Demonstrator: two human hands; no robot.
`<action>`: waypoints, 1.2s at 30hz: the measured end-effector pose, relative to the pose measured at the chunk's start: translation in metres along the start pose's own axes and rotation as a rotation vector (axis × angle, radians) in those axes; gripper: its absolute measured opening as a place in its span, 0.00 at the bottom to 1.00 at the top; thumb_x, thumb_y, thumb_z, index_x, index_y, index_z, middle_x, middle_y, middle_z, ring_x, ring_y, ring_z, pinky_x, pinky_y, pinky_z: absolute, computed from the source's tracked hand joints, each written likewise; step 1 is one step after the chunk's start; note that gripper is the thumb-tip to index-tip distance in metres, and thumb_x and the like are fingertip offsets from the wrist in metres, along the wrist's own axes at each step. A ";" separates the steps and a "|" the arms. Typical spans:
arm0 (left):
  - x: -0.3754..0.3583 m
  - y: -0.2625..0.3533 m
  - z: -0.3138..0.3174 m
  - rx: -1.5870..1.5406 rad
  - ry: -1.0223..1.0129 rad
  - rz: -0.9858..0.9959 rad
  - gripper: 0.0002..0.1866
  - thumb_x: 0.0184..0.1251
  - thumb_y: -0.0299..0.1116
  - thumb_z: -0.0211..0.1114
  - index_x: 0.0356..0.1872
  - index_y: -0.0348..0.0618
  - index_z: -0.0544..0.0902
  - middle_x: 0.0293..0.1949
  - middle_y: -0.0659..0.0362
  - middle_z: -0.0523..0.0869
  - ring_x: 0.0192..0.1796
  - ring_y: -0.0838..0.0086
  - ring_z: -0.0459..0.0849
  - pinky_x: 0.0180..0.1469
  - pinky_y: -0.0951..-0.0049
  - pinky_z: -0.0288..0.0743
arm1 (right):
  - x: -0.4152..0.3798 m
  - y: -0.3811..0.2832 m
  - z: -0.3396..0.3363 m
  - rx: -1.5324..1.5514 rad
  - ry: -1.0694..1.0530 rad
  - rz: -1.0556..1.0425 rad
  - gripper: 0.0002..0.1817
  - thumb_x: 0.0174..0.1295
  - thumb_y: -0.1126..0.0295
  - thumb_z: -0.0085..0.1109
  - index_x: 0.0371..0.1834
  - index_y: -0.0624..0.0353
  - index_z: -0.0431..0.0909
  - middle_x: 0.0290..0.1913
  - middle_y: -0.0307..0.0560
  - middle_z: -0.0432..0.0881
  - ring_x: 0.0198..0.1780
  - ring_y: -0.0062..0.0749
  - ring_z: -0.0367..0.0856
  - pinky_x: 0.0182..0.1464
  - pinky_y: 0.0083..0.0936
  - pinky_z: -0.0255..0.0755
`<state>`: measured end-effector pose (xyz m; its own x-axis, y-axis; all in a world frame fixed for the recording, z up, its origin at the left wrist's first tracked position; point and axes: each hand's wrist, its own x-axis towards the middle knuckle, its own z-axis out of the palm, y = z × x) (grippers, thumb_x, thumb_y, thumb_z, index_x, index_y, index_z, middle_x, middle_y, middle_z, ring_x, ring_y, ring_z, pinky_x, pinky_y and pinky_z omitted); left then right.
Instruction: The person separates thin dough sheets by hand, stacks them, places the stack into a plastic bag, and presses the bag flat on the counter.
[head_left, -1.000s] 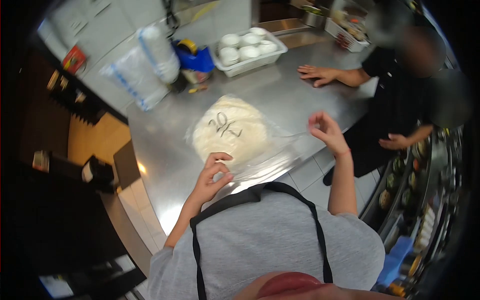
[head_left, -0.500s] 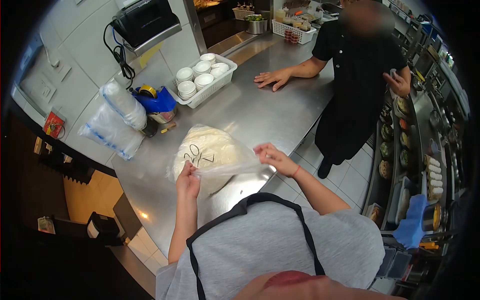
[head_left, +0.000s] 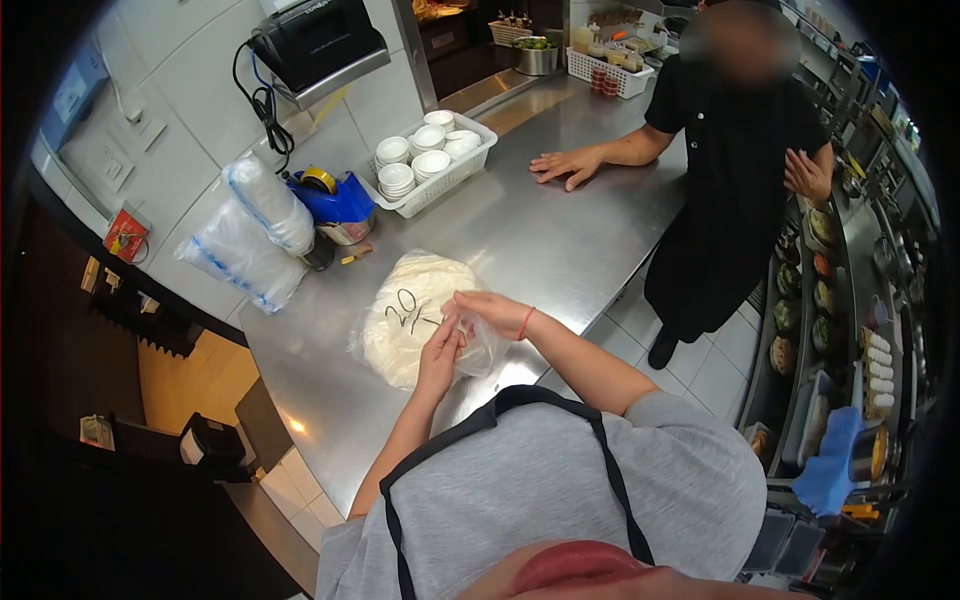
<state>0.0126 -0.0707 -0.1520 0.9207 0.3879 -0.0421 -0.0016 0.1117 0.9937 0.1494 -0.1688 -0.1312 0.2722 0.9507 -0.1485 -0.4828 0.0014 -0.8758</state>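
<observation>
On the steel counter lies a clear plastic bag [head_left: 415,275] full of something pale cream-coloured, with "20" and more handwriting in black on it. My left hand [head_left: 440,358] is closed on the near side of the bag's loose plastic. Close against it, my right hand [head_left: 482,312], with a red band at the wrist, grips the gathered plastic too. The two hands meet over the bag's near right part and cover some of the writing. What exactly the fingertips pinch is partly hidden.
A white basket [head_left: 487,150] of stacked small white bowls stands by the wall. Near it are a blue tape dispenser [head_left: 345,200] and rolls of clear bags [head_left: 235,255]. Across the steel counter [head_left: 560,240], a person in black [head_left: 735,200] rests one hand on it.
My right hand has moved left to meet my left hand, and the stretched bag opening is now bunched between them. The co-worker's raised hand has opened out somewhat. The view has shifted slightly.
</observation>
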 end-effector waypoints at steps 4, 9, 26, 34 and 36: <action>0.009 -0.012 0.002 0.143 -0.040 0.058 0.13 0.72 0.31 0.47 0.52 0.43 0.75 0.29 0.69 0.71 0.25 0.87 0.64 0.27 0.87 0.58 | -0.005 0.010 0.001 -0.226 -0.007 -0.080 0.16 0.61 0.60 0.57 0.45 0.61 0.77 0.34 0.36 0.78 0.28 0.17 0.70 0.34 0.15 0.66; 0.000 0.001 0.008 -0.030 0.026 -0.004 0.14 0.65 0.29 0.57 0.51 0.44 0.69 0.34 0.64 0.77 0.32 0.83 0.73 0.34 0.83 0.66 | -0.009 0.022 -0.017 -0.285 0.029 -0.095 0.12 0.60 0.64 0.58 0.42 0.59 0.79 0.34 0.36 0.80 0.32 0.16 0.73 0.35 0.14 0.66; 0.013 -0.009 -0.026 -0.327 -0.231 -0.431 0.12 0.66 0.27 0.52 0.49 0.36 0.73 0.42 0.59 0.81 0.41 0.78 0.80 0.44 0.79 0.75 | -0.010 0.025 0.003 -1.185 0.159 -0.593 0.05 0.54 0.73 0.58 0.32 0.60 0.79 0.36 0.45 0.73 0.38 0.37 0.75 0.42 0.26 0.70; 0.016 -0.025 -0.031 0.399 -0.134 0.034 0.07 0.68 0.28 0.49 0.39 0.38 0.75 0.30 0.66 0.78 0.33 0.84 0.75 0.37 0.83 0.69 | -0.021 0.013 -0.003 -1.228 0.183 -0.499 0.06 0.55 0.70 0.58 0.34 0.56 0.81 0.33 0.43 0.80 0.35 0.38 0.80 0.39 0.29 0.73; 0.015 -0.009 -0.024 0.485 -0.118 0.014 0.07 0.69 0.28 0.48 0.35 0.38 0.75 0.27 0.67 0.76 0.31 0.85 0.72 0.35 0.83 0.67 | -0.023 0.011 -0.004 -1.227 0.189 -0.535 0.06 0.55 0.69 0.58 0.34 0.56 0.81 0.32 0.44 0.80 0.34 0.38 0.80 0.39 0.29 0.73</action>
<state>0.0167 -0.0439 -0.1639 0.9600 0.2767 -0.0439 0.1411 -0.3421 0.9290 0.1410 -0.1921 -0.1393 0.3486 0.8639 0.3634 0.7392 -0.0150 -0.6734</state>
